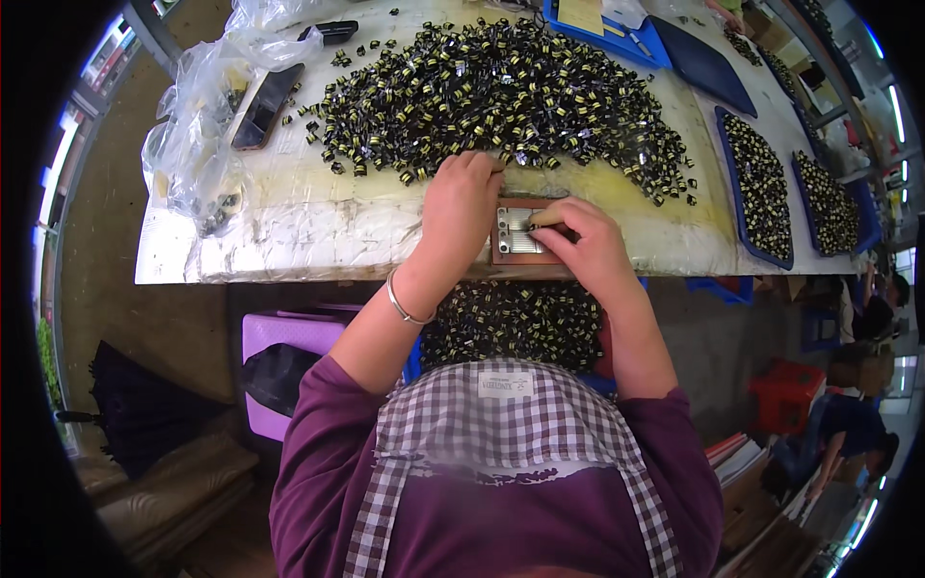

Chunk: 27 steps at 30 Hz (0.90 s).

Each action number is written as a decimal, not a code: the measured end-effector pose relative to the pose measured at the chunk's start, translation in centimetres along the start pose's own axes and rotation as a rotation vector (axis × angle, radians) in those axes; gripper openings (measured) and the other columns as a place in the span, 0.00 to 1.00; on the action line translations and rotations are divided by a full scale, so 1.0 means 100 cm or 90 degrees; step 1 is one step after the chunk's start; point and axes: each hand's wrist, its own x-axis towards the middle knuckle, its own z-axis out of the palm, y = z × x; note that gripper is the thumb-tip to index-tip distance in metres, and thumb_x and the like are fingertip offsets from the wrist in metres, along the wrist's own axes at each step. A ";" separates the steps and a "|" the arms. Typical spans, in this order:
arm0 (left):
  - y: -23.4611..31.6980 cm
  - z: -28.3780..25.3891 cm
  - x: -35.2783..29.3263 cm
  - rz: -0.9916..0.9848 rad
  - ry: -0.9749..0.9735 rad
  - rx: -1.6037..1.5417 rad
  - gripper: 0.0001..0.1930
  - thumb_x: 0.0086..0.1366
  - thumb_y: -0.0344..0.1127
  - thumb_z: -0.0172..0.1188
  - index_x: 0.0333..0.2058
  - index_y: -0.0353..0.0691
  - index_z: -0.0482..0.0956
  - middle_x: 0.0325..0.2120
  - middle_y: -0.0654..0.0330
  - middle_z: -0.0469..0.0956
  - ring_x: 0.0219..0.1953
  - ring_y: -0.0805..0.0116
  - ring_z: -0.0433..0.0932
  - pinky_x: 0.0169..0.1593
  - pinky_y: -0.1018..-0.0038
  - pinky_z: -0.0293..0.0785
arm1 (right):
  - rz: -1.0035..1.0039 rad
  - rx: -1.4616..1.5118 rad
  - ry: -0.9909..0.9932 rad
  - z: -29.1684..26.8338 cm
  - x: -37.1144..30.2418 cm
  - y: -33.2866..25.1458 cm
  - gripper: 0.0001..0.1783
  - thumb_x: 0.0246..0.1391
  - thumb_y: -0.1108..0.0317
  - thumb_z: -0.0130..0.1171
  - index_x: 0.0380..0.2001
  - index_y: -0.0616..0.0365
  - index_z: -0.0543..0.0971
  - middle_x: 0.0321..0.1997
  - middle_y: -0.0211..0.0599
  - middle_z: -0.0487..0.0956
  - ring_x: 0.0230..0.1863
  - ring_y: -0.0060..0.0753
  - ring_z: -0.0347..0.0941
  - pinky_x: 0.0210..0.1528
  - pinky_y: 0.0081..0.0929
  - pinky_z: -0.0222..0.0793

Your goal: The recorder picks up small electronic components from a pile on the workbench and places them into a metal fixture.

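Note:
A large heap of small black-and-yellow parts (482,87), which look like tiny wound electrical components, covers the middle of the table. At its near edge my left hand (462,202) reaches in with fingers curled together; its fingertips are partly hidden, and what they grip does not show. My right hand (593,250) pinches a small dark part (533,226) between thumb and forefinger. It holds this over a slotted metal fixture (517,241), set on a reddish-brown base at the table's front edge.
Below the table edge, a blue bin holds more parts (511,323) before my apron. Blue trays of parts (756,188) stand at right, a blue tray (617,34) at the back. A phone (268,108) and plastic bags (198,125) lie left. A purple stool (275,337) stands below.

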 end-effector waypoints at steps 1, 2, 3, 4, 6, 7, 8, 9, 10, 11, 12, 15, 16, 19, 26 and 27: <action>-0.001 0.000 -0.001 -0.028 -0.019 -0.015 0.10 0.59 0.27 0.60 0.40 0.35 0.78 0.33 0.50 0.77 0.36 0.52 0.77 0.40 0.62 0.73 | 0.022 0.028 0.001 0.001 -0.002 0.001 0.08 0.46 0.76 0.67 0.33 0.60 0.82 0.34 0.35 0.80 0.36 0.31 0.76 0.37 0.24 0.72; 0.000 0.000 -0.001 -0.056 -0.039 -0.030 0.10 0.57 0.26 0.62 0.39 0.35 0.79 0.33 0.52 0.78 0.34 0.54 0.77 0.37 0.65 0.74 | 0.021 0.027 0.003 0.002 -0.002 0.001 0.08 0.46 0.76 0.67 0.33 0.60 0.82 0.34 0.35 0.80 0.36 0.31 0.76 0.37 0.24 0.72; 0.004 0.001 -0.001 -0.055 -0.038 -0.031 0.10 0.57 0.26 0.62 0.39 0.35 0.79 0.33 0.52 0.78 0.34 0.54 0.77 0.37 0.65 0.74 | 0.017 0.025 0.017 0.003 -0.002 0.001 0.08 0.46 0.76 0.67 0.33 0.60 0.81 0.34 0.35 0.79 0.35 0.31 0.76 0.37 0.24 0.72; 0.013 -0.003 -0.002 -0.088 -0.035 -0.082 0.10 0.56 0.25 0.62 0.38 0.36 0.80 0.32 0.53 0.77 0.33 0.56 0.77 0.37 0.66 0.74 | 0.013 0.026 0.029 0.004 -0.003 0.001 0.08 0.47 0.77 0.67 0.33 0.61 0.81 0.34 0.35 0.79 0.35 0.30 0.76 0.36 0.24 0.72; 0.020 -0.004 -0.009 -0.122 -0.033 -0.131 0.10 0.56 0.24 0.62 0.38 0.36 0.80 0.32 0.54 0.77 0.32 0.58 0.77 0.36 0.68 0.74 | 0.023 0.026 0.044 0.007 -0.005 0.002 0.08 0.47 0.76 0.67 0.33 0.61 0.81 0.34 0.35 0.79 0.36 0.30 0.76 0.36 0.24 0.72; 0.020 -0.003 -0.012 -0.075 -0.017 -0.166 0.10 0.56 0.24 0.62 0.38 0.37 0.80 0.31 0.55 0.76 0.32 0.60 0.77 0.35 0.70 0.73 | 0.029 0.025 0.059 0.008 -0.005 0.003 0.08 0.47 0.75 0.67 0.32 0.61 0.81 0.33 0.34 0.79 0.36 0.29 0.75 0.35 0.23 0.71; 0.023 -0.005 -0.015 -0.029 -0.001 -0.199 0.10 0.56 0.24 0.62 0.38 0.38 0.80 0.30 0.57 0.76 0.31 0.61 0.76 0.35 0.71 0.73 | 0.029 0.026 0.058 0.007 -0.005 0.002 0.08 0.47 0.75 0.67 0.32 0.61 0.81 0.33 0.34 0.79 0.36 0.29 0.75 0.35 0.23 0.71; 0.027 -0.010 -0.021 -0.105 -0.078 -0.194 0.09 0.56 0.24 0.61 0.37 0.37 0.79 0.31 0.53 0.77 0.36 0.52 0.76 0.39 0.64 0.73 | -0.012 0.005 0.068 0.005 -0.005 0.001 0.07 0.47 0.72 0.67 0.31 0.58 0.81 0.31 0.35 0.79 0.34 0.35 0.75 0.36 0.28 0.71; 0.028 -0.010 -0.024 -0.106 -0.076 -0.193 0.09 0.56 0.24 0.61 0.37 0.37 0.79 0.31 0.53 0.77 0.36 0.52 0.76 0.39 0.64 0.73 | -0.054 -0.016 0.076 0.004 -0.005 0.001 0.06 0.48 0.69 0.66 0.30 0.56 0.81 0.29 0.36 0.79 0.32 0.41 0.75 0.37 0.33 0.70; 0.027 -0.009 -0.027 -0.044 -0.079 -0.205 0.08 0.55 0.26 0.62 0.36 0.38 0.80 0.31 0.54 0.77 0.36 0.52 0.76 0.40 0.64 0.73 | -0.056 -0.015 0.075 0.004 -0.002 0.001 0.06 0.48 0.69 0.66 0.30 0.56 0.81 0.29 0.36 0.79 0.32 0.41 0.75 0.37 0.33 0.70; 0.026 -0.008 -0.029 0.018 -0.082 -0.217 0.08 0.54 0.27 0.64 0.35 0.38 0.80 0.30 0.55 0.77 0.36 0.53 0.76 0.40 0.64 0.73 | 0.085 0.044 0.109 0.003 0.003 0.003 0.06 0.50 0.67 0.66 0.31 0.55 0.81 0.26 0.37 0.79 0.28 0.42 0.75 0.33 0.34 0.71; 0.030 0.003 -0.031 0.046 -0.064 -0.163 0.07 0.52 0.27 0.67 0.31 0.39 0.82 0.30 0.59 0.80 0.34 0.57 0.77 0.40 0.65 0.73 | 0.190 -0.011 0.208 0.007 0.027 0.012 0.07 0.53 0.65 0.64 0.32 0.56 0.82 0.23 0.38 0.80 0.24 0.41 0.76 0.31 0.32 0.71; 0.032 0.004 -0.030 0.058 -0.068 -0.112 0.06 0.51 0.27 0.67 0.30 0.39 0.82 0.30 0.59 0.80 0.34 0.58 0.76 0.40 0.65 0.73 | 0.147 -0.124 0.272 0.009 0.037 0.018 0.07 0.55 0.65 0.63 0.32 0.57 0.82 0.23 0.38 0.80 0.23 0.40 0.76 0.31 0.30 0.71; 0.033 0.008 -0.032 0.081 -0.044 -0.105 0.06 0.51 0.28 0.67 0.30 0.39 0.82 0.29 0.58 0.80 0.34 0.58 0.76 0.39 0.65 0.73 | 0.078 -0.266 0.262 0.017 0.039 0.025 0.09 0.53 0.63 0.64 0.31 0.57 0.81 0.26 0.38 0.80 0.28 0.43 0.77 0.32 0.35 0.71; 0.030 0.004 -0.030 0.023 -0.051 -0.194 0.05 0.53 0.28 0.65 0.28 0.38 0.78 0.29 0.56 0.77 0.36 0.54 0.74 0.41 0.62 0.72 | 0.243 -0.022 0.207 0.013 0.035 0.018 0.11 0.50 0.66 0.67 0.35 0.56 0.80 0.23 0.30 0.73 0.22 0.22 0.65 0.26 0.23 0.63; 0.032 0.003 -0.030 -0.001 -0.062 -0.221 0.05 0.53 0.29 0.65 0.29 0.38 0.78 0.30 0.56 0.77 0.36 0.54 0.74 0.41 0.62 0.72 | 0.215 0.021 0.239 0.014 0.031 0.020 0.11 0.49 0.66 0.68 0.35 0.56 0.80 0.22 0.30 0.73 0.22 0.21 0.65 0.26 0.23 0.63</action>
